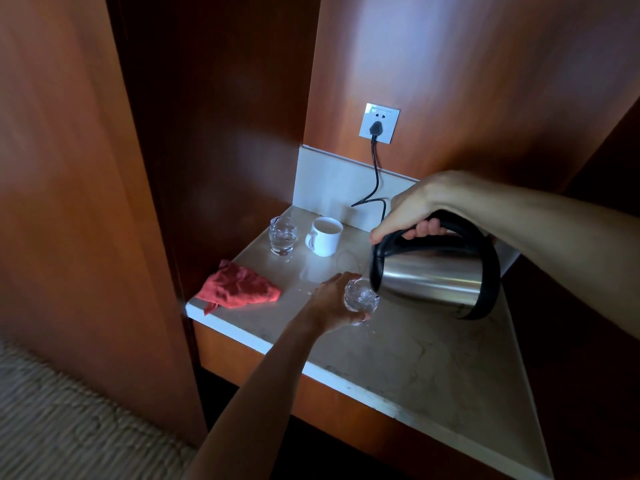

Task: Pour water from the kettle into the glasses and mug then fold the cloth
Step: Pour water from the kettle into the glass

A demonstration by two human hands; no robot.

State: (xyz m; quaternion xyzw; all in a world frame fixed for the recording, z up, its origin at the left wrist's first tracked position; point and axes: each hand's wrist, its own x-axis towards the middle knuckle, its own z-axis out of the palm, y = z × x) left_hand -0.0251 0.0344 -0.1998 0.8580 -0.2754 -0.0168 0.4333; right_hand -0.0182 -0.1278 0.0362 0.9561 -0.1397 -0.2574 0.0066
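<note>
My right hand [408, 213] grips the tipped kettle [433, 271] by its handle; my left hand [332, 303] holds a glass [360, 297] under the spout, above the table [433, 358]. Tip too far and water could overshoot the rim. The cloth [239, 287] lies unfolded, left.

kettle [429, 277]: silver body, black handle
cloth [239, 287]: red
mug [325, 237]: white
counter [433, 362]: beige marble
walls [485, 81]: reddish-brown wood

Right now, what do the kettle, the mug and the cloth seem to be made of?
Kettle: brushed steel by its silvery sheen, with a matte black handle, probably plastic. Mug: glossy white, likely ceramic. Cloth: soft red fabric, rumpled in folds; the fibre cannot be told.
</note>
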